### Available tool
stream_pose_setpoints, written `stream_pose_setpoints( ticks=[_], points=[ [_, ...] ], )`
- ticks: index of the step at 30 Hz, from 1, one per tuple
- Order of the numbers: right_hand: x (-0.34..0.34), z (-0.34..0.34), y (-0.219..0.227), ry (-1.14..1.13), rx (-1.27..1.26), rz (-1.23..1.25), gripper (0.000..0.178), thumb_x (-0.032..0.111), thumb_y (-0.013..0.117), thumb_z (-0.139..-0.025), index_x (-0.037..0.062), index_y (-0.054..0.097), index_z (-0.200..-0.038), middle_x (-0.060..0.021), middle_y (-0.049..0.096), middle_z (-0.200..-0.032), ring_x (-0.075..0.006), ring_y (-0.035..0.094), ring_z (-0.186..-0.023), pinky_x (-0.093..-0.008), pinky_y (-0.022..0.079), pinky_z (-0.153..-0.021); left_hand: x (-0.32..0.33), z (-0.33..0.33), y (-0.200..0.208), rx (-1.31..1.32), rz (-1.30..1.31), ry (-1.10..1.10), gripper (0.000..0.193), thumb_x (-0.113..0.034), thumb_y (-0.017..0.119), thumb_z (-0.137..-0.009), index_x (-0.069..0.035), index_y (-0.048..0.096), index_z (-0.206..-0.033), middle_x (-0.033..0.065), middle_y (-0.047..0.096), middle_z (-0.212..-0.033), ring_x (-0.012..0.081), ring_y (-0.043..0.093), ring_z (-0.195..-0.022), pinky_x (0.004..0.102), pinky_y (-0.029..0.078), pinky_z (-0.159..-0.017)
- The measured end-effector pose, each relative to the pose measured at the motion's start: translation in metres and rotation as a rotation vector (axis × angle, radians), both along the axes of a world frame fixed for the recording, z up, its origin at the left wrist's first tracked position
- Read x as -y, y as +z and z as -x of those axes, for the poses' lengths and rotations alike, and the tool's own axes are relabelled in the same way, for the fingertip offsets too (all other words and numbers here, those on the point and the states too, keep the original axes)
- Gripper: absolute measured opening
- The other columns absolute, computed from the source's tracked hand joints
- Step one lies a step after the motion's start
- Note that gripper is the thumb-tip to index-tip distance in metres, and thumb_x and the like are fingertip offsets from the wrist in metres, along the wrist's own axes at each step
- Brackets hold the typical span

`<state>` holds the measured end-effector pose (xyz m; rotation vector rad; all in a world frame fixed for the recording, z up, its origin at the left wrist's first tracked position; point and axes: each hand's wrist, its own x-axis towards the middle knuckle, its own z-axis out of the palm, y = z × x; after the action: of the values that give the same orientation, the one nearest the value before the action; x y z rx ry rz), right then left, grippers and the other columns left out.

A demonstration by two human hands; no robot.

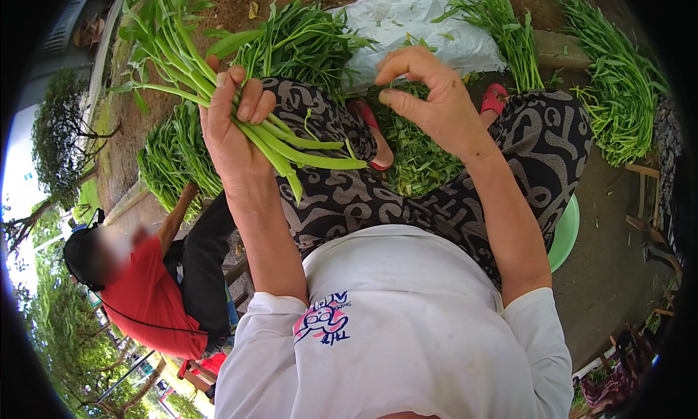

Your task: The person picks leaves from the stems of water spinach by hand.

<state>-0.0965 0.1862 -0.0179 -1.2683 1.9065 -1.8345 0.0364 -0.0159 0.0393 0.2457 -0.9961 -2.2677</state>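
Observation:
My left hand (pixel 236 139) is closed around a small bunch of water spinach (pixel 182 59). Its leafy tops lean up and away to the left, and the pale cut stem ends stick out to the right below my fingers. Bent but apart, the thumb and forefinger of my right hand (pixel 443 110) have nothing visible between them. That hand hovers above loose leaf scraps (pixel 422 161) scattered on the ground between my feet. A heap of water spinach (pixel 298 44) lies just beyond my left hand.
Ahead lies a white plastic sack (pixel 414 22) with bits of leaf on it. More greens lie at the right, in a bundle (pixel 509 37) and a long pile (pixel 611 92). A green basin (pixel 563 233) shows beside my right thigh. At left, a person in red (pixel 153 295) reaches toward another pile (pixel 178 153).

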Motion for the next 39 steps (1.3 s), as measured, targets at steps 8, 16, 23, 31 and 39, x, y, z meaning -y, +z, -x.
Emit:
stream_pose_setpoints(
  ticks=[8,16,23,31,39],
  points=[
    [-0.001,-0.025,0.013,0.47,0.156,0.065,0.018,-0.008,0.06,-0.084,0.0032,0.067,-0.096,-0.0059,0.055,-0.105,-0.0098,0.058,-0.071,-0.0218,0.048,-0.06,-0.003,0.003,0.001,0.03,0.005,0.006,0.025,-0.004,0.047,-0.096,-0.007,0.048,-0.121,0.0069,0.055,-0.09,0.0065,0.037,-0.057,0.0202,0.033,-0.05],
    [0.002,-0.022,0.009,0.3,-0.252,0.0,0.014,-0.003,0.067,-0.076,0.0038,0.064,-0.088,-0.0063,0.06,-0.094,-0.0209,0.061,-0.08,-0.0303,0.05,-0.07,0.0,0.001,-0.001,0.029,0.016,0.007,0.026,-0.004,0.048,-0.096,-0.007,0.048,-0.121,0.0069,0.055,-0.09,0.0064,0.037,-0.057,0.0201,0.033,-0.05],
    [-0.001,-0.026,0.013,0.378,-0.022,-0.144,0.014,-0.005,0.06,-0.072,0.002,0.057,-0.084,-0.007,0.058,-0.084,-0.02,0.058,-0.074,-0.0303,0.048,-0.068,-0.002,0.002,-0.001,0.029,-0.002,0.008,0.026,-0.004,0.048,-0.096,-0.007,0.048,-0.122,0.0071,0.056,-0.09,0.0064,0.037,-0.057,0.0202,0.033,-0.05],
    [-0.001,-0.026,0.014,0.428,0.327,-0.135,0.01,0.001,0.049,-0.076,-0.0003,0.053,-0.085,-0.0033,0.055,-0.079,-0.0113,0.055,-0.072,-0.0282,0.047,-0.065,0.0,0.001,-0.001,0.026,0.001,0.015,0.025,-0.004,0.047,-0.096,-0.007,0.047,-0.121,0.0067,0.055,-0.09,0.0063,0.037,-0.057,0.0203,0.033,-0.05],
    [0.002,-0.022,0.003,0.223,0.187,-0.031,0.012,0.001,0.057,-0.085,0.0017,0.056,-0.096,-0.0029,0.057,-0.088,-0.0092,0.06,-0.065,-0.0226,0.051,-0.058,0.002,-0.001,-0.001,0.014,0.009,0.009,0.026,-0.004,0.047,-0.096,-0.007,0.047,-0.121,0.0065,0.055,-0.091,0.0062,0.038,-0.057,0.0202,0.033,-0.05]
  ],
)
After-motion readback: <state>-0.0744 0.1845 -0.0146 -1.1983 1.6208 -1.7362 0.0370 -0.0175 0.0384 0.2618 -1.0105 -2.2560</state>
